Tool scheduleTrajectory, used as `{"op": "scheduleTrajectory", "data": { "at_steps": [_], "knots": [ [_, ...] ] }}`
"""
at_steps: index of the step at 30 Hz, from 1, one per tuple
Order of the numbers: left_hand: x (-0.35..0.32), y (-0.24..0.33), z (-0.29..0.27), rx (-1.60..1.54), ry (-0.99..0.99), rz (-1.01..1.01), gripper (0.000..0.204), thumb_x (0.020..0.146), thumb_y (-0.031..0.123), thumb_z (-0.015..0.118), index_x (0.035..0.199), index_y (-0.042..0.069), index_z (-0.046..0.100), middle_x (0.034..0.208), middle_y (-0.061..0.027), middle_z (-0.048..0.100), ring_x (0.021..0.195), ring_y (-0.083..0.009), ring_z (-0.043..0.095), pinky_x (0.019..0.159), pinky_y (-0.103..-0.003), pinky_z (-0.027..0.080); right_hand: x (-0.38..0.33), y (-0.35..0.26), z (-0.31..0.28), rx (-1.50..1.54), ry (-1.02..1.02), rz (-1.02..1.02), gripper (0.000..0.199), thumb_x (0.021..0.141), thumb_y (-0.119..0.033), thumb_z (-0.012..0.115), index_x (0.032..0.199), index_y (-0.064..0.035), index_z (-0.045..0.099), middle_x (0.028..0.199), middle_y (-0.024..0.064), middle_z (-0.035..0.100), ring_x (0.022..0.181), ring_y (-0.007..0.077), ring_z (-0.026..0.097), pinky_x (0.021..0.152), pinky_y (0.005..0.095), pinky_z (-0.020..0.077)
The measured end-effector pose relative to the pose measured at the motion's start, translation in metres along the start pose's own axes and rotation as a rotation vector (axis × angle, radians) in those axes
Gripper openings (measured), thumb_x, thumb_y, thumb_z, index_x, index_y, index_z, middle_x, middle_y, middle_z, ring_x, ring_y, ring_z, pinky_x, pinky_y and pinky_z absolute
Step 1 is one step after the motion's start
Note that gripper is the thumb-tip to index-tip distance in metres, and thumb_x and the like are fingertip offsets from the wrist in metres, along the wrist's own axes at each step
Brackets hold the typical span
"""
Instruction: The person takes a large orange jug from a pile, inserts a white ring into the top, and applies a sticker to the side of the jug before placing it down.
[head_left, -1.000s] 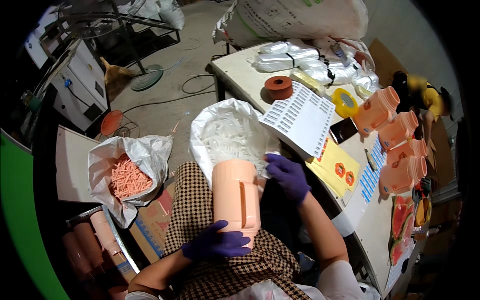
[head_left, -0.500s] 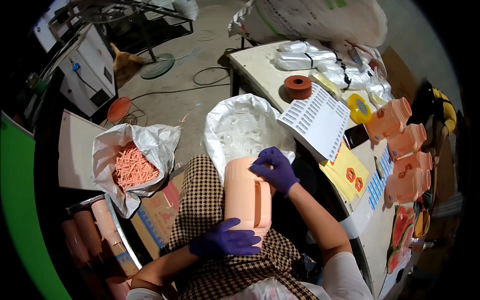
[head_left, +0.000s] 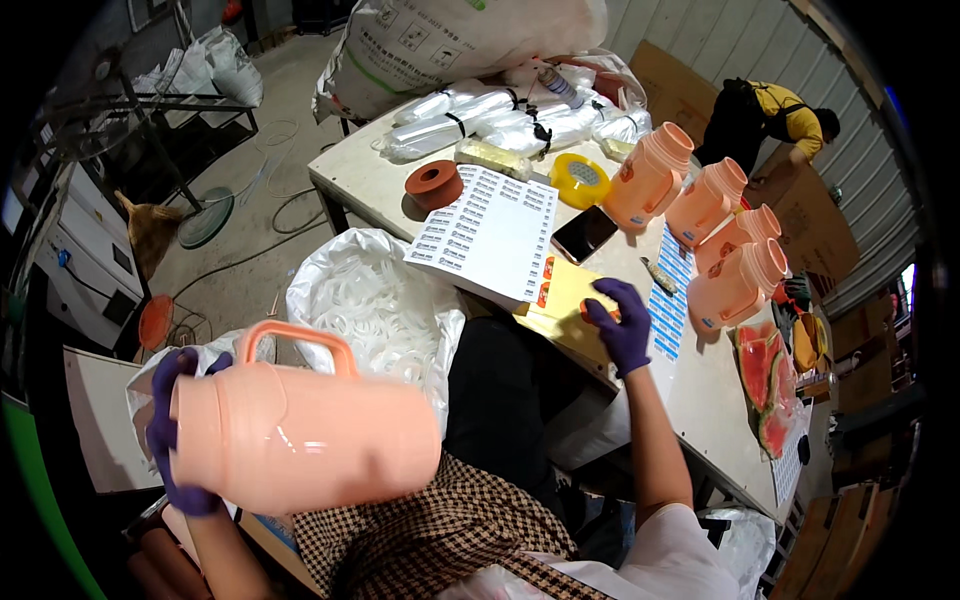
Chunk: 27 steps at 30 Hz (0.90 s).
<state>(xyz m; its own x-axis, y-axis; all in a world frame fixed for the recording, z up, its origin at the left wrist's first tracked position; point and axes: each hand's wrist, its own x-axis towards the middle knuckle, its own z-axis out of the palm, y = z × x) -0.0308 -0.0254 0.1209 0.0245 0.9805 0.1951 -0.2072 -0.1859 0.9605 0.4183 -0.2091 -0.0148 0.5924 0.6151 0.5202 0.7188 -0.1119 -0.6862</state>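
Note:
A glossy pink plastic jug (head_left: 320, 435) lies sideways in the air over my lap, its loop handle on top. My left hand (head_left: 170, 430), in a purple glove, is closed round its neck end. Over the yellow sticker sheet (head_left: 563, 290) on the table, my right hand (head_left: 625, 330), also gloved in purple, is bent with thumb and finger at a small red sticker (head_left: 586, 311). Whether that sticker is off the sheet, I cannot tell. White printed label sheets (head_left: 490, 235) lie beside the yellow sheet.
Several pink jugs (head_left: 640, 185) stand along the table's right side. A black phone (head_left: 584, 234), yellow tape roll (head_left: 580, 181) and red-brown roll (head_left: 434, 184) lie near the labels. A white sack (head_left: 440, 340) of clear plastic parts stands left of the table. A person (head_left: 765, 125) bends beyond it.
My left hand has swung the jug from upright on my lap to sideways at the left. My right hand has left the jug and reached to the yellow sheet. The view has turned right.

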Motion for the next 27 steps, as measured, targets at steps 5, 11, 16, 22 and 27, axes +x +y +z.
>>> {"op": "scheduleTrajectory", "data": {
  "at_steps": [5,11,16,22,27],
  "knots": [
    [0.019,-0.132,-0.034,-0.231,-0.689,-0.453,0.064,0.081,0.052,0.070,0.117,0.001,0.060,0.119,-0.0202,0.065,0.109,-0.0316,0.065,0.097,-0.049,0.050,0.005,0.052,-0.003,-0.142,-0.116,0.224,0.037,0.074,-0.018,0.082,0.106,-0.0023,0.073,0.102,0.0131,0.066,0.094,0.0278,0.065,0.084,0.0353,0.0534],
    [-0.010,-0.172,0.022,-0.610,-0.741,-0.608,0.065,0.091,0.046,0.063,0.130,-0.005,0.055,0.130,-0.0190,0.059,0.115,-0.0261,0.060,0.101,-0.041,0.049,0.011,0.049,-0.001,-0.287,-0.085,0.357,0.031,0.074,-0.019,0.082,0.101,-0.0036,0.076,0.096,0.0124,0.068,0.089,0.0257,0.068,0.082,0.0337,0.0542],
    [0.009,-0.187,0.005,-0.058,-0.746,-0.656,0.029,0.098,0.027,0.062,0.114,0.003,0.065,0.105,-0.0058,0.067,0.093,-0.0141,0.062,0.084,-0.029,0.051,0.011,0.055,0.004,-0.067,0.014,0.601,0.026,0.076,-0.017,0.083,0.098,-0.0053,0.076,0.101,0.0091,0.072,0.091,0.0203,0.070,0.082,0.0311,0.0551],
    [0.004,-0.215,-0.016,-0.495,-0.483,-0.886,0.032,0.099,0.027,0.058,0.116,0.001,0.065,0.112,-0.0100,0.069,0.100,-0.0201,0.066,0.091,-0.037,0.053,-0.005,0.081,0.001,0.103,-0.081,0.257,0.025,0.081,-0.016,0.079,0.103,-0.0048,0.075,0.104,0.0086,0.071,0.086,0.0198,0.070,0.081,0.0300,0.0556],
    [-0.007,-0.230,-0.023,-0.733,-0.294,-0.941,0.042,0.098,0.032,0.055,0.121,-0.003,0.064,0.120,-0.0151,0.069,0.107,-0.0277,0.066,0.098,-0.043,0.052,0.003,0.092,-0.014,0.389,-0.199,0.397,0.026,0.101,-0.019,0.055,0.114,-0.0006,0.069,0.100,0.0073,0.070,0.065,0.0138,0.064,0.065,0.0260,0.0521]
  ]
}}
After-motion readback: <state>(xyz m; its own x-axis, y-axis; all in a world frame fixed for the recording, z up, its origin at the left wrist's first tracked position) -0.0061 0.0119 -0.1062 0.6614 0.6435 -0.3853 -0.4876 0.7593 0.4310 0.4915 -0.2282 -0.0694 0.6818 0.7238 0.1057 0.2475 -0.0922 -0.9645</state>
